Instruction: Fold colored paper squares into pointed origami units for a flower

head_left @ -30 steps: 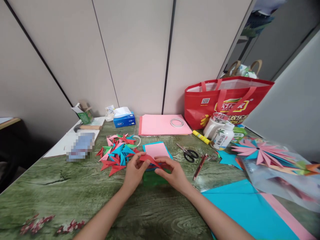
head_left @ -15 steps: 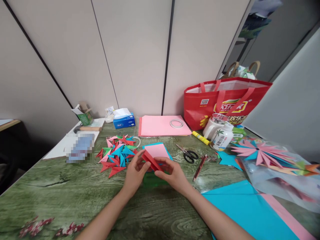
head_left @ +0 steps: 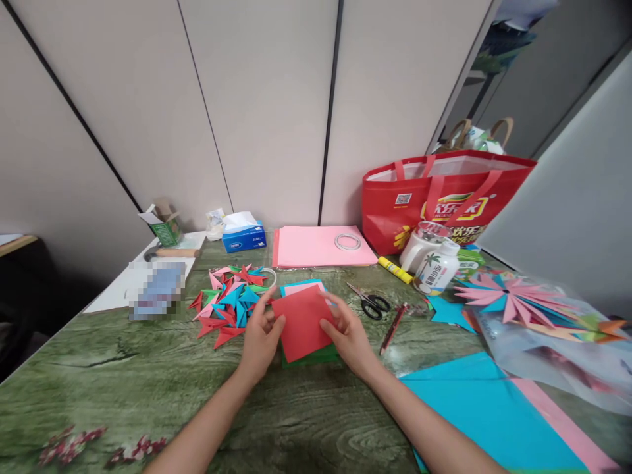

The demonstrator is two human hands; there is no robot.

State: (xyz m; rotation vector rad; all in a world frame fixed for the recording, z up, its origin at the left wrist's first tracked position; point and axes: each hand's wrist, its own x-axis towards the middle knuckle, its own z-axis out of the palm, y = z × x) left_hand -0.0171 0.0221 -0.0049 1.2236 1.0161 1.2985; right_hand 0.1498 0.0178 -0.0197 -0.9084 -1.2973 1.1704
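Observation:
A flat red paper square [head_left: 302, 324] is held up between my two hands, tilted a little. My left hand [head_left: 263, 336] pinches its left edge, thumb in front. At the right edge, my right hand [head_left: 349, 332] grips it with the thumb on its face. Behind and below the square, partly hidden, lie pink and blue paper sheets [head_left: 301, 286] and a green sheet [head_left: 318, 357]. Left of my left hand sits a pile of folded paper pieces [head_left: 237, 303] in red, blue, pink and green.
Scissors [head_left: 372, 304], a red pen [head_left: 394, 328] and a yellow glue stick [head_left: 395, 270] lie right of my hands. Large blue paper [head_left: 494, 415] covers the right front. Behind stand a tissue box [head_left: 243, 238], pink paper stack [head_left: 316, 247], white bottle [head_left: 437, 268] and red bag [head_left: 385, 210].
The red paper was folded and seen narrow; it now shows as a flat, open square facing me. My hands have moved slightly apart, still holding it.

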